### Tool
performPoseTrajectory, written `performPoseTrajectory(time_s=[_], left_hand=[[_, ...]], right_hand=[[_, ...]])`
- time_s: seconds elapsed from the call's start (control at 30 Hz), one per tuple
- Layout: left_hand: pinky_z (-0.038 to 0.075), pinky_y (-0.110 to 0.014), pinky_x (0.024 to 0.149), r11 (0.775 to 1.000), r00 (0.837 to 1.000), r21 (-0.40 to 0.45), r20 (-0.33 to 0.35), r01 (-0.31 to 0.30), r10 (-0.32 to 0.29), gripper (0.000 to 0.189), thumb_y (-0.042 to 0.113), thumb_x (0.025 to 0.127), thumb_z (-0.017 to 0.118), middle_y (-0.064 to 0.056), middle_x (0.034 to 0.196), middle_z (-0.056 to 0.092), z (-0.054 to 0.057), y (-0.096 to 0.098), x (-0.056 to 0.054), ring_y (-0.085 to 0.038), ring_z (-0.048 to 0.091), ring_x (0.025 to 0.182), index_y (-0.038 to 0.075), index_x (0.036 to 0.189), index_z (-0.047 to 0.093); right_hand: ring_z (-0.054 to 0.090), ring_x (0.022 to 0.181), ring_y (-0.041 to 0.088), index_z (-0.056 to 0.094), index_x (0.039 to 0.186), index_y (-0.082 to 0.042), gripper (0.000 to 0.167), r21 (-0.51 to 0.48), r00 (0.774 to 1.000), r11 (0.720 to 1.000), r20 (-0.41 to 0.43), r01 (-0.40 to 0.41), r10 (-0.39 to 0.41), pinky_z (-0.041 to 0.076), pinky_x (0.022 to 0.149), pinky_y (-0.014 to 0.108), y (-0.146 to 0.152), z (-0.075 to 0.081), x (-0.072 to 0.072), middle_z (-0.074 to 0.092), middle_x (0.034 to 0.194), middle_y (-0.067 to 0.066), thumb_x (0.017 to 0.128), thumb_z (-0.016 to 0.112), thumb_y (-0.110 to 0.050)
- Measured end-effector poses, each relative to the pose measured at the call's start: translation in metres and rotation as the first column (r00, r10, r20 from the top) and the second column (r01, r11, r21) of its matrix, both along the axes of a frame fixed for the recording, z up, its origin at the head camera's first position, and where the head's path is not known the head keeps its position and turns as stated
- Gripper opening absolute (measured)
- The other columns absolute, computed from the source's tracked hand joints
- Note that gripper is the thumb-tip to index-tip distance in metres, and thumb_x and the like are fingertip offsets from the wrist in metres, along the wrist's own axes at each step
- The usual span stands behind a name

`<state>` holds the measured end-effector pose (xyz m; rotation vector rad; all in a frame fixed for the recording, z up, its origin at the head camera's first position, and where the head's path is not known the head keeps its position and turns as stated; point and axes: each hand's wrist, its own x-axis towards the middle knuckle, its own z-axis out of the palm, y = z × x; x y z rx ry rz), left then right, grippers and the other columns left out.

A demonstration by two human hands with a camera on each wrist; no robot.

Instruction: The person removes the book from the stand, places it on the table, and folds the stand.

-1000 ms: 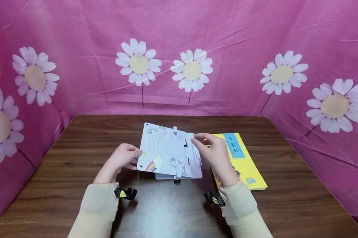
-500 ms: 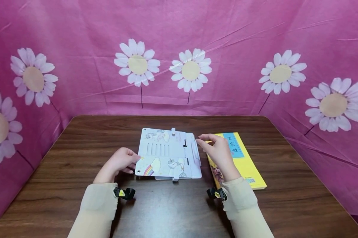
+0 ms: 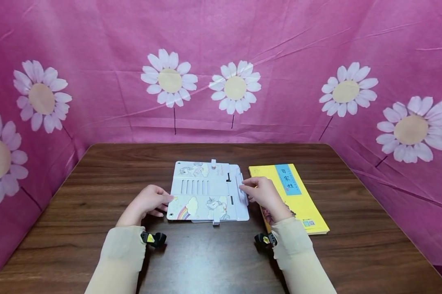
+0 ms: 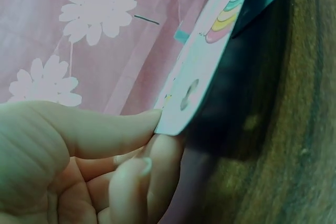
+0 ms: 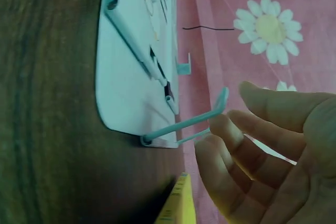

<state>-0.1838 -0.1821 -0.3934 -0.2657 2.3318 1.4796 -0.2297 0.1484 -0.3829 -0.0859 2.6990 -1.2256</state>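
Note:
A white folding book stand [image 3: 202,192] printed with unicorns, a cloud and a rainbow lies on the table. Its top panel sits slightly tilted over a base plate. My left hand [image 3: 151,202] pinches the panel's left corner between thumb and fingers; the left wrist view shows the grip [image 4: 126,156] closely. At the right end, a wire bracket [image 5: 184,124] stands up from the base. My right hand [image 3: 263,194] is at this bracket, fingertips touching or very near it. In the right wrist view, the thumb [image 5: 278,103] is apart from the wire.
A yellow book [image 3: 305,204] with a blue title label lies right of the stand, partly under my right hand and wrist. The brown wooden table [image 3: 199,257] ends at a pink curtain [image 3: 206,24] with white daisies. A white clip [image 3: 216,220] protrudes at the stand's front edge.
My left hand has lowered the stand's top panel from a steeper tilt to nearly flat. My right hand moved a little away, then came down and back to the wire bracket.

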Motion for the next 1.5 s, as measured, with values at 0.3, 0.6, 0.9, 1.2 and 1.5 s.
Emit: performPoseTrajectory(time_s=[0.3,0.6,0.9,1.2,1.5], left_hand=[[0.055,-0.025,0.051,1.000,1.000,0.006,0.016,-0.008,0.008,0.020,0.013,0.094,0.065,-0.005,0.082,0.069,-0.004,-0.001,0.001,-0.011,0.065,0.066,-0.006,0.101,0.065],[0.055,-0.026,0.052,1.000,1.000,-0.006,0.024,-0.006,0.006,0.020,0.013,0.095,0.064,-0.006,0.085,0.069,-0.003,-0.002,0.001,-0.012,0.064,0.067,-0.006,0.102,0.065],[0.055,-0.027,0.052,1.000,1.000,-0.017,0.018,0.003,-0.002,0.023,0.015,0.096,0.064,-0.009,0.088,0.069,-0.001,-0.005,0.001,-0.012,0.065,0.068,-0.006,0.104,0.065],[0.056,-0.027,0.053,1.000,1.000,-0.031,0.024,-0.007,0.008,0.022,0.014,0.096,0.064,-0.009,0.088,0.066,-0.006,-0.004,0.001,-0.014,0.063,0.069,-0.006,0.105,0.065],[0.057,-0.028,0.053,0.999,0.999,-0.011,0.022,0.042,-0.042,0.020,0.012,0.096,0.064,-0.009,0.085,0.068,-0.006,-0.005,-0.002,-0.013,0.065,0.066,-0.006,0.101,0.065]], right_hand=[[0.062,0.069,0.017,0.075,0.106,-0.001,0.022,-0.022,0.999,0.999,0.038,0.026,-0.025,0.058,0.063,0.030,-0.008,-0.007,0.001,0.072,0.098,0.013,0.093,0.070,-0.018],[0.060,0.060,0.017,0.075,0.093,-0.001,0.016,-0.016,0.998,0.998,-0.006,0.065,-0.065,0.055,0.056,0.029,-0.015,-0.011,0.003,0.071,0.081,0.011,0.091,0.071,-0.017],[0.059,0.063,0.016,0.073,0.088,-0.006,0.015,0.033,0.997,0.997,0.034,0.067,-0.068,0.049,0.055,0.025,-0.027,-0.016,0.005,0.065,0.078,0.007,0.092,0.071,-0.020],[0.060,0.055,0.014,0.069,0.077,-0.006,0.014,0.018,0.987,1.000,0.162,-0.021,0.017,0.049,0.058,0.024,-0.027,-0.023,0.007,0.067,0.077,0.005,0.084,0.079,-0.013],[0.060,0.057,0.015,0.070,0.077,-0.006,0.011,0.072,0.994,0.997,0.111,-0.021,0.013,0.049,0.057,0.024,-0.029,-0.022,0.007,0.066,0.078,0.006,0.083,0.078,-0.009]])
